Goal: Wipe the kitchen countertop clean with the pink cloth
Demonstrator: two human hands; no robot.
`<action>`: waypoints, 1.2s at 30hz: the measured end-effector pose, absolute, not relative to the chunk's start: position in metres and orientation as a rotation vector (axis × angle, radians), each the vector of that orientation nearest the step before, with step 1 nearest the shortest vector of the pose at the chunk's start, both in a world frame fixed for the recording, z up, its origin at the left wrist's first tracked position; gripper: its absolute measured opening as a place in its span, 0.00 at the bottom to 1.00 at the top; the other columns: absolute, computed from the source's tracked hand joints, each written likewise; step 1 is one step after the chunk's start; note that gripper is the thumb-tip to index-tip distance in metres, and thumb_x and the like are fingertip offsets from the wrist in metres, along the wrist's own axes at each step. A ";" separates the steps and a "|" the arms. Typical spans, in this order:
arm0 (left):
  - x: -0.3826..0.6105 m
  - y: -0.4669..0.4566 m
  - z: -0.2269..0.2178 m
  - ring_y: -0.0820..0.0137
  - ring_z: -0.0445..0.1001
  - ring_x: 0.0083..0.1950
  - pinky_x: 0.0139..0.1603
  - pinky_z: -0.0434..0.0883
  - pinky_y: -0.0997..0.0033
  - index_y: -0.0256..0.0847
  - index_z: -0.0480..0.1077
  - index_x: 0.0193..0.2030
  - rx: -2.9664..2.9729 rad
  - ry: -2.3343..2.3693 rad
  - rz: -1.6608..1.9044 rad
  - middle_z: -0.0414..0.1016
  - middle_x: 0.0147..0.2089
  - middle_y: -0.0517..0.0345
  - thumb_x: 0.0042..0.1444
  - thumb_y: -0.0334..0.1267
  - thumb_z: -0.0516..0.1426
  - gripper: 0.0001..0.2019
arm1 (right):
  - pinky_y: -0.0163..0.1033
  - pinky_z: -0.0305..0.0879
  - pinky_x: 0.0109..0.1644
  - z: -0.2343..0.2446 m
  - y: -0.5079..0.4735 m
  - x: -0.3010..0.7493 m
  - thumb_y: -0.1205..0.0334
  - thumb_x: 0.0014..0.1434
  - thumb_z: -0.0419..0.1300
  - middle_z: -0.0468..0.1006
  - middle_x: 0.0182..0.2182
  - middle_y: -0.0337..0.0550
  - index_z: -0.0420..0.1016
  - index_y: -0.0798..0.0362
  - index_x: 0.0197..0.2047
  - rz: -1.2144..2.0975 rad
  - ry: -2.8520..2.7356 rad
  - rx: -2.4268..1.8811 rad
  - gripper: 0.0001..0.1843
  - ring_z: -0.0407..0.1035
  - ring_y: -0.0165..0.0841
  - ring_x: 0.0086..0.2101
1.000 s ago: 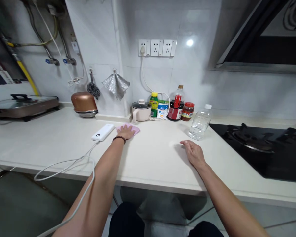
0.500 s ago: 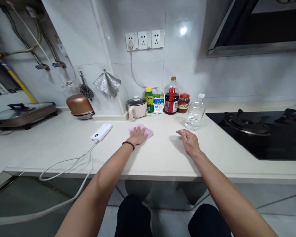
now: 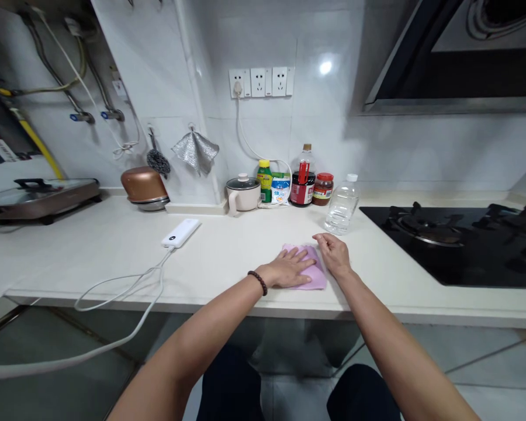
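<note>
My left hand (image 3: 289,270) lies flat with its fingers spread on a pink cloth (image 3: 314,273), which is on the pale countertop (image 3: 228,260). A dark bead bracelet circles that wrist. Just right of the cloth is my right hand (image 3: 334,254), its fingers curled in and nothing visible in them. The palm side of this hand is hidden. Behind it stands a clear bottle (image 3: 342,206) with a white cap, apart from the hand.
Along the wall are a small lidded pot (image 3: 244,196), a green bottle (image 3: 265,181), a dark sauce bottle (image 3: 303,187) and a red-lidded jar (image 3: 323,190). A white power bank (image 3: 181,233) trails a cable over the front edge. A black gas stove (image 3: 429,257) is at right.
My left hand and the pink cloth have moved right and nearer to me, ending close beside my right hand. The right hand stays almost in place. The view has tilted slightly.
</note>
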State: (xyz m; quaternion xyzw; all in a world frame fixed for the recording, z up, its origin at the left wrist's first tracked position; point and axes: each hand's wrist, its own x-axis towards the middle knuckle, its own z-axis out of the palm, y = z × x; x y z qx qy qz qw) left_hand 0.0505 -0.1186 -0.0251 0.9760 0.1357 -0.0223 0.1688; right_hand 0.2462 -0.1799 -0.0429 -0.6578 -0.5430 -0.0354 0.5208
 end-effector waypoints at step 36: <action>-0.013 -0.044 -0.019 0.67 0.68 0.30 0.32 0.56 0.69 0.43 0.66 0.20 2.094 1.372 1.195 0.69 0.21 0.57 0.63 0.50 0.46 0.24 | 0.54 0.65 0.45 -0.060 -0.299 0.424 0.45 0.63 0.56 0.79 0.39 0.55 0.79 0.48 0.40 -0.497 -1.486 -2.257 0.18 0.72 0.47 0.39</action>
